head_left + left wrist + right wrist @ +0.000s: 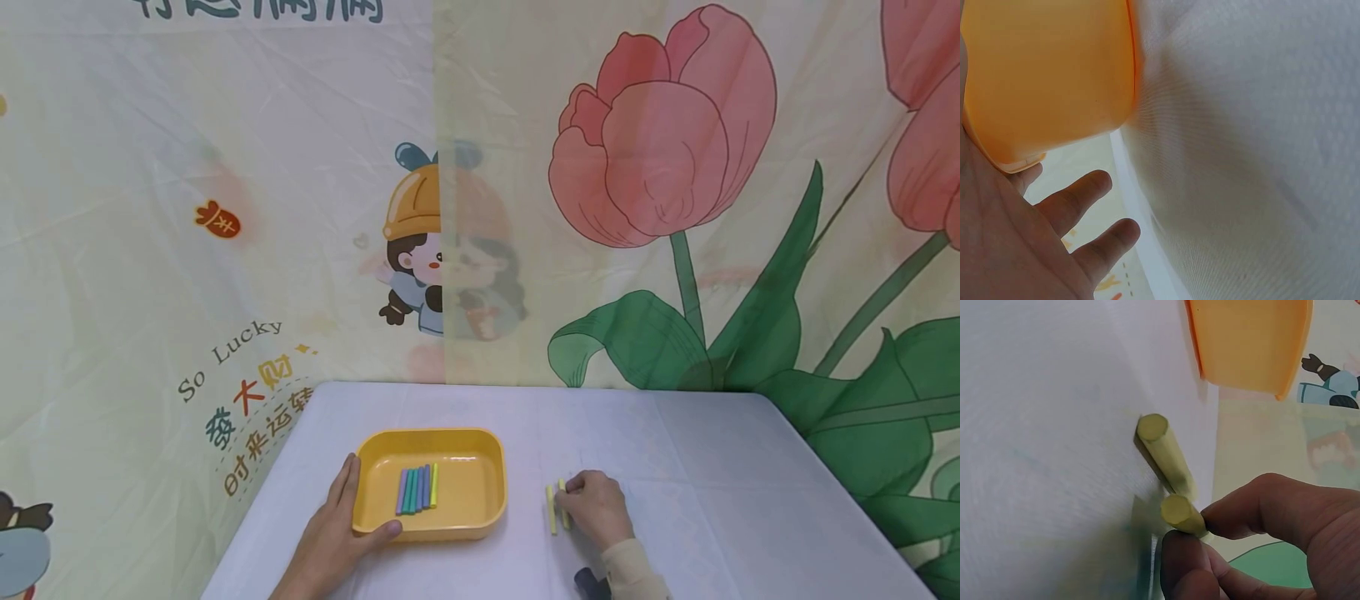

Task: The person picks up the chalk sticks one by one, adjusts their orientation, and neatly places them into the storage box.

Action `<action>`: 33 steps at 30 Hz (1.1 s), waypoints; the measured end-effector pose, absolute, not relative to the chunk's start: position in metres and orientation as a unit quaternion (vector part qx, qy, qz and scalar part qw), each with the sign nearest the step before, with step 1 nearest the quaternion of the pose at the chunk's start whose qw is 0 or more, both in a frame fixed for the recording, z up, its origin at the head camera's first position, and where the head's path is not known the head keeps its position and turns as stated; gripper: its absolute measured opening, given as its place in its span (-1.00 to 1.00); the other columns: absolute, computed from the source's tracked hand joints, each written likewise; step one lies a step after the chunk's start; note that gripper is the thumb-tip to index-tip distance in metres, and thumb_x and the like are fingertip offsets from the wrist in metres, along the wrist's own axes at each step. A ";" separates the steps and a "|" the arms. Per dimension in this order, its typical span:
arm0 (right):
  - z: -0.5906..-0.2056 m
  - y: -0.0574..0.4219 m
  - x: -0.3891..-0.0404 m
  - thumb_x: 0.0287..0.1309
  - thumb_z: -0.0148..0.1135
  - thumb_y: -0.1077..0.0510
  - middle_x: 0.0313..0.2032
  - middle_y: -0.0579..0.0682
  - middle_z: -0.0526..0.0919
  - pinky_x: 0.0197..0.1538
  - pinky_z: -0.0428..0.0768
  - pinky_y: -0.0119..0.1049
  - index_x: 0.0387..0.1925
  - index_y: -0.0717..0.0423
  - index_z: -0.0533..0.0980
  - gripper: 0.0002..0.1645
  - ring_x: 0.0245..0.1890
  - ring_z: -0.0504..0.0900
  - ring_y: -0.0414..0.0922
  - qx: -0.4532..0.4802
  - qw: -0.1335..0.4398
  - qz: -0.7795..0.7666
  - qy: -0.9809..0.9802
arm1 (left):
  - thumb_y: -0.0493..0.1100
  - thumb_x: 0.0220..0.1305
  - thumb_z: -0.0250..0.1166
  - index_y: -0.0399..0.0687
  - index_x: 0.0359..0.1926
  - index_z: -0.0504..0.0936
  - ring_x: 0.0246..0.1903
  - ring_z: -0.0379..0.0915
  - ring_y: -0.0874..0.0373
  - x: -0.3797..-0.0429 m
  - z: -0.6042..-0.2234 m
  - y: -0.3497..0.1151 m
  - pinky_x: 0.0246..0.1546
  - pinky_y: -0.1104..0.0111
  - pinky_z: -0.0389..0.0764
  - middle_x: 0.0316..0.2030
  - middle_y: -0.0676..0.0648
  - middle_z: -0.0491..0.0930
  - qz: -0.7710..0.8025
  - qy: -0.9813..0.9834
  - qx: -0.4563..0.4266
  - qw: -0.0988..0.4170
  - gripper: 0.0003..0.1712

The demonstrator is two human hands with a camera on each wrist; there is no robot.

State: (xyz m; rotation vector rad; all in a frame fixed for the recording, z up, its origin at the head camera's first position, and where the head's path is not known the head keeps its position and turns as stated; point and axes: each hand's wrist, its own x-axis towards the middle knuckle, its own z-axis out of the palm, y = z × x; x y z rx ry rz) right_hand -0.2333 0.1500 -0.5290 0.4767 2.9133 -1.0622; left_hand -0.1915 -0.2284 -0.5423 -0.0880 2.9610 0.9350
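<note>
My left hand point(330, 529) holds the near left corner of a yellow tray point(468, 523), its thumb at the front rim and fingers along the left side. In the left wrist view, two fingers point(1075, 201) stretch out below the tray's wall. Several chalk sticks point(416, 489), purple, teal, blue and yellow, lie side by side inside the tray. Right of it, my right hand point(597, 507) pinches a yellow chalk stick point(1180, 512) between thumb and fingertips. Another yellow chalk stick point(551, 510) lies just left of it on the white cloth.
A white cloth covers the table point(720, 500). Behind its far edge hangs a printed backdrop point(487, 83) with tulips and cartoon figures. A dark object point(590, 583) shows at the right wrist, beside the pale sleeve point(633, 571).
</note>
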 end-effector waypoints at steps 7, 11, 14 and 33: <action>-0.527 0.153 -0.234 -0.05 0.45 0.17 -0.43 0.00 0.65 -0.45 0.62 -0.27 -0.31 0.26 0.66 -0.74 -0.45 0.58 -0.12 0.134 0.003 -0.360 0.923 | 0.68 -0.05 0.25 -0.06 0.62 -0.41 0.46 -0.05 -0.43 -0.192 -0.543 -0.229 0.38 -0.27 0.17 0.61 -0.20 -0.35 0.301 0.953 -0.021 0.012 0.59; -0.525 0.153 -0.235 -0.08 0.43 0.16 -0.44 -0.01 0.65 -0.44 0.62 -0.27 -0.31 0.26 0.67 -0.72 -0.45 0.58 -0.12 0.128 0.002 -0.366 0.922 | 0.68 -0.04 0.25 -0.08 0.62 -0.40 0.47 -0.05 -0.42 -0.192 -0.543 -0.229 0.38 -0.27 0.17 0.61 -0.21 -0.35 0.302 0.953 -0.020 0.013 0.59; -0.523 0.150 -0.237 -0.10 0.41 0.16 -0.46 -0.02 0.65 -0.46 0.61 -0.28 -0.30 0.26 0.67 -0.70 -0.48 0.57 -0.13 0.130 -0.001 -0.368 0.921 | 0.68 -0.04 0.25 -0.09 0.62 -0.40 0.47 -0.06 -0.42 -0.192 -0.542 -0.229 0.38 -0.27 0.17 0.61 -0.21 -0.35 0.302 0.953 -0.021 0.015 0.58; -0.498 0.118 -0.239 -0.02 0.36 0.16 -0.46 -0.03 0.66 -0.42 0.67 -0.31 -0.23 0.24 0.67 -0.71 -0.51 0.62 -0.16 0.093 0.007 -0.469 0.878 | 0.68 -0.05 0.26 -0.08 0.62 -0.40 0.46 -0.07 -0.44 -0.192 -0.541 -0.228 0.37 -0.30 0.15 0.61 -0.20 -0.36 0.304 0.952 -0.033 0.027 0.59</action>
